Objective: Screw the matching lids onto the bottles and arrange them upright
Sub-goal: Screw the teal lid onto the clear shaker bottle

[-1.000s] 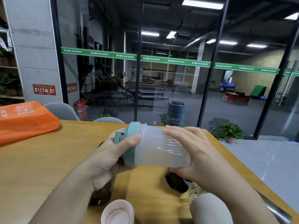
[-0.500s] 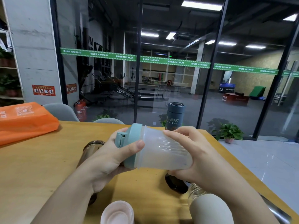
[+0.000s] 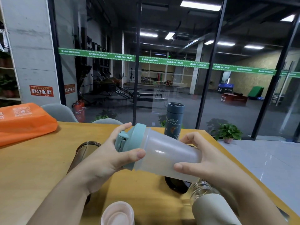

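Observation:
A frosted translucent bottle (image 3: 168, 157) lies tilted on its side in the air above the table, its teal lid (image 3: 132, 143) pointing up-left. My left hand (image 3: 110, 158) grips the teal lid. My right hand (image 3: 209, 159) grips the bottle's base end. A dark blue flask (image 3: 173, 120) with its lid on stands upright behind. A brown transparent bottle (image 3: 81, 153) lies under my left arm. A pink lid (image 3: 117, 214) sits at the bottom edge. A glass bottle with a grey sleeve (image 3: 209, 203) lies at lower right, beside a black lid (image 3: 176, 185).
The wooden table (image 3: 32, 168) runs to a far edge near the glass wall. An orange bag (image 3: 24, 122) rests at the table's far left. Grey chair backs (image 3: 60, 112) stand behind the table. A potted plant (image 3: 227, 132) sits on the floor to the right.
The bottle has tipped so the lid end sits higher. My right hand's fingers have shifted from over the bottle's body to its base end. My left hand stays on the lid.

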